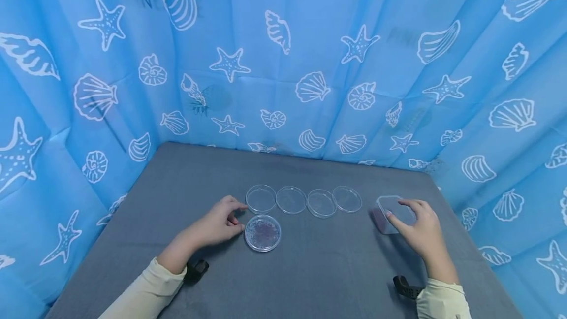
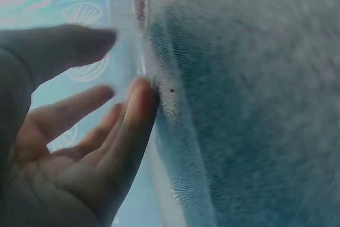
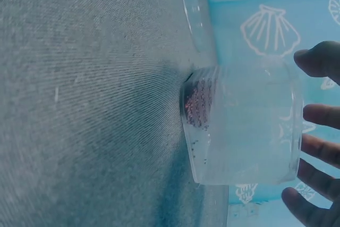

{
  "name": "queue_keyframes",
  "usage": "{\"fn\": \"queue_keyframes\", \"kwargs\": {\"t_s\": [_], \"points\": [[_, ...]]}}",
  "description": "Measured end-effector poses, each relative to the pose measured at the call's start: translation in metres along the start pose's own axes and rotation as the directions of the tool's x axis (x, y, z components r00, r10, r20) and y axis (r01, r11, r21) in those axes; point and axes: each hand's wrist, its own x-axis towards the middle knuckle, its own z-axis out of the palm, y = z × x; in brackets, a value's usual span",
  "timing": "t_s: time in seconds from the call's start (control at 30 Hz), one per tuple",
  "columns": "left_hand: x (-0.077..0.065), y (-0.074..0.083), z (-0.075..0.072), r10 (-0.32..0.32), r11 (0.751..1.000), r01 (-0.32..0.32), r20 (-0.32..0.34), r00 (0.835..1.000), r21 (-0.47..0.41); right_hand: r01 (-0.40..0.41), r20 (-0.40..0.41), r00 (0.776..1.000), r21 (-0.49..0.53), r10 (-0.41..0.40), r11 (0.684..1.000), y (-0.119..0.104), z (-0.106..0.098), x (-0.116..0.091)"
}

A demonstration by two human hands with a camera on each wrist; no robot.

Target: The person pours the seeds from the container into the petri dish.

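Note:
A round clear petri dish [image 1: 263, 233] holding small purplish-pink grains lies on the table. My left hand [image 1: 223, 220] is beside its left edge, thumb tip right at the rim and fingers apart; the index finger points toward the leftmost empty-looking dish. At the right stands a clear plastic container [image 3: 249, 131] with reddish grains [image 3: 199, 102] gathered along one side of its base. The spread fingers of my right hand [image 1: 421, 225] reach around the container's top. In the right wrist view the fingertips [image 3: 313, 112] are straight and right at its rim.
Behind the filled dish, several clear dishes stand in a row, from the left one [image 1: 261, 198] to the right one [image 1: 347, 199]. A grey cloth covers the table [image 1: 323, 270]. A blue shell-patterned curtain [image 1: 283, 63] borders its back and sides.

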Motion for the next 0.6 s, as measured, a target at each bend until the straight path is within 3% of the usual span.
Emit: {"fn": "queue_keyframes", "kwargs": {"t_s": [0.13,0.27,0.47,0.6], "points": [[0.008,-0.001,0.000,0.043,0.998,-0.039,-0.096,0.994,0.042,-0.042,0.047,0.998,-0.007,0.042,0.999,0.002,0.000,-0.001],[0.018,0.001,-0.002,0.053,0.997,-0.044,-0.145,0.988,0.066,-0.074,0.087,0.993,-0.023,0.076,0.997,0.003,-0.001,-0.001],[0.033,0.003,-0.006,0.002,1.000,-0.002,-0.126,0.992,0.003,-0.130,0.145,0.980,-0.029,0.133,0.991,0.005,-0.004,-0.001],[0.043,0.001,-0.008,-0.001,0.999,0.005,-0.115,0.993,0.040,-0.181,0.188,0.965,-0.028,0.183,0.983,0.006,-0.007,0.000]]}}
